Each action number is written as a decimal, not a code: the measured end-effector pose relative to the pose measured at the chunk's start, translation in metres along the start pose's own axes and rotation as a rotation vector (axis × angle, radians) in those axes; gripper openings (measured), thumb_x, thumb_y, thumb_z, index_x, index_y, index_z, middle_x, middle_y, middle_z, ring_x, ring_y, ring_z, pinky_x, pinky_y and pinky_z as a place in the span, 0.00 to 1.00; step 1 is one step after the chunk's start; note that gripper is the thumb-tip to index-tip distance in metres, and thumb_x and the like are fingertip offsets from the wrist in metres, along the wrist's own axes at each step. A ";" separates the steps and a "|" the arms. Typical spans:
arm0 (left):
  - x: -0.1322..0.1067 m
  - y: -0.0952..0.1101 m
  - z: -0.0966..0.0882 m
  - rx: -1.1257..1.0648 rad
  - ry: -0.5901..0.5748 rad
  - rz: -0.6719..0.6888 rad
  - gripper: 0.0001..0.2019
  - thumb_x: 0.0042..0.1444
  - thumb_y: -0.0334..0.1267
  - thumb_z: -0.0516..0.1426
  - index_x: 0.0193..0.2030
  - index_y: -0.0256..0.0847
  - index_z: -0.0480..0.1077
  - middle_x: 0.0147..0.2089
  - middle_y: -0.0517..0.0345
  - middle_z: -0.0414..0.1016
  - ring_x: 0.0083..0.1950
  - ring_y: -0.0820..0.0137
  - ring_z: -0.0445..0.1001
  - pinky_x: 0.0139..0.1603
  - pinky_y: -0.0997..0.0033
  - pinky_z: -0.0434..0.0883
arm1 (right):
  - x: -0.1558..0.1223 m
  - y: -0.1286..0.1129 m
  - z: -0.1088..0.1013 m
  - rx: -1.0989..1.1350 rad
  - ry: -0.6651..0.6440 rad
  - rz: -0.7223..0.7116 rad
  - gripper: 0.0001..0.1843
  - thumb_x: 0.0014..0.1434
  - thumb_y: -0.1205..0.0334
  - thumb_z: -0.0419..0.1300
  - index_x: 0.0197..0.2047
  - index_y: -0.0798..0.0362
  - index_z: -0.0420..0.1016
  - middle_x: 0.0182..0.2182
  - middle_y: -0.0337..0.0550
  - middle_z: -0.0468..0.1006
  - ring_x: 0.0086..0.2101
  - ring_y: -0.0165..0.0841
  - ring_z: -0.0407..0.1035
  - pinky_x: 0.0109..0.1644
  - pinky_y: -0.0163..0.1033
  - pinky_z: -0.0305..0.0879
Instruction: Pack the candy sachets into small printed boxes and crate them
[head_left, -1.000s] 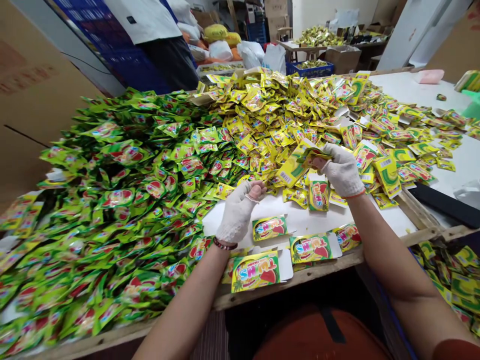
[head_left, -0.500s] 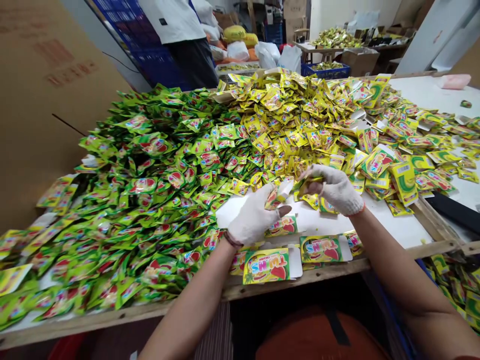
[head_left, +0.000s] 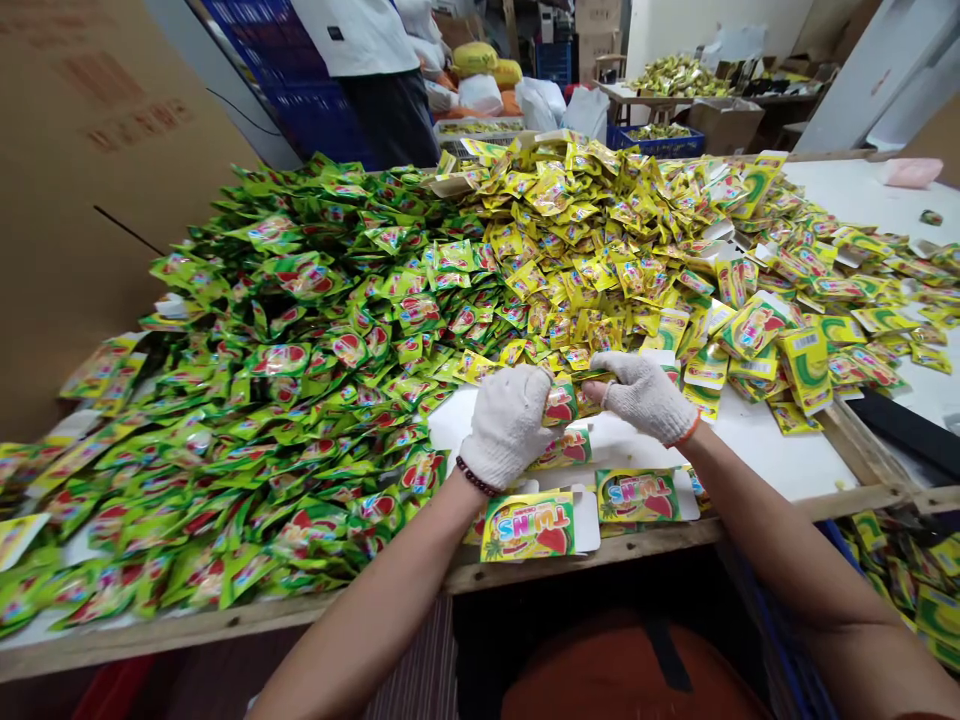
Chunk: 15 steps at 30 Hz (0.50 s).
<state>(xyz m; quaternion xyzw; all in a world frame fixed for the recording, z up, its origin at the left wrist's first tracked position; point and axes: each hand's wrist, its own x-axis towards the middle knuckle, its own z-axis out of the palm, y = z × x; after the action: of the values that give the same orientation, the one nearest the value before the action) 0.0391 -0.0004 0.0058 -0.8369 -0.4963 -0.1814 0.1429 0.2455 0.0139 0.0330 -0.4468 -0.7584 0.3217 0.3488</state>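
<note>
Both of my hands wear white knit gloves and meet above the table's near edge. My left hand (head_left: 506, 425) and my right hand (head_left: 639, 395) are closed together on a small yellow-green carton (head_left: 566, 399) with a red fruit picture. Flat cartons of the same print (head_left: 529, 527) lie just below my hands on the white table top (head_left: 757, 450). A big heap of green sachets (head_left: 285, 370) spreads to the left. A heap of yellow sachets (head_left: 600, 230) rises behind my hands.
A person in a white top and dark trousers (head_left: 382, 70) stands at the table's far side. A brown cardboard wall (head_left: 82, 180) closes the left. More sachets fill a bin (head_left: 907, 580) at lower right. Bags and another loaded table (head_left: 675, 75) stand at the back.
My hands have come together: the right hand drew back from the yellow heap toward me, and the left closed in on the carton it brought. The view shifted slightly right.
</note>
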 end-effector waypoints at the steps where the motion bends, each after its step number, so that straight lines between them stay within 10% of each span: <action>1: 0.001 0.000 0.000 -0.002 -0.008 -0.002 0.19 0.52 0.45 0.62 0.46 0.36 0.70 0.44 0.41 0.76 0.43 0.53 0.73 0.43 0.57 0.67 | 0.000 0.001 0.002 -0.037 0.020 -0.001 0.12 0.60 0.58 0.59 0.42 0.55 0.78 0.36 0.43 0.80 0.37 0.35 0.71 0.44 0.38 0.65; 9: 0.006 0.003 0.000 -0.025 -0.070 -0.025 0.21 0.52 0.47 0.63 0.49 0.35 0.71 0.45 0.41 0.77 0.45 0.52 0.74 0.44 0.57 0.67 | -0.006 -0.004 0.017 -0.401 0.141 -0.006 0.05 0.61 0.64 0.58 0.38 0.54 0.75 0.34 0.46 0.77 0.37 0.37 0.69 0.41 0.39 0.62; 15: 0.004 0.000 -0.002 0.014 -0.110 -0.063 0.26 0.53 0.51 0.62 0.52 0.33 0.71 0.45 0.40 0.76 0.46 0.51 0.74 0.44 0.57 0.67 | -0.003 -0.001 0.017 0.078 -0.077 0.184 0.05 0.58 0.67 0.55 0.39 0.52 0.69 0.26 0.36 0.72 0.26 0.30 0.69 0.30 0.35 0.64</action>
<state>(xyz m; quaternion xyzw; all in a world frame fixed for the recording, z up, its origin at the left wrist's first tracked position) 0.0409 0.0021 0.0093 -0.8285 -0.5309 -0.1360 0.1152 0.2321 0.0082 0.0233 -0.4880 -0.7138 0.3989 0.3054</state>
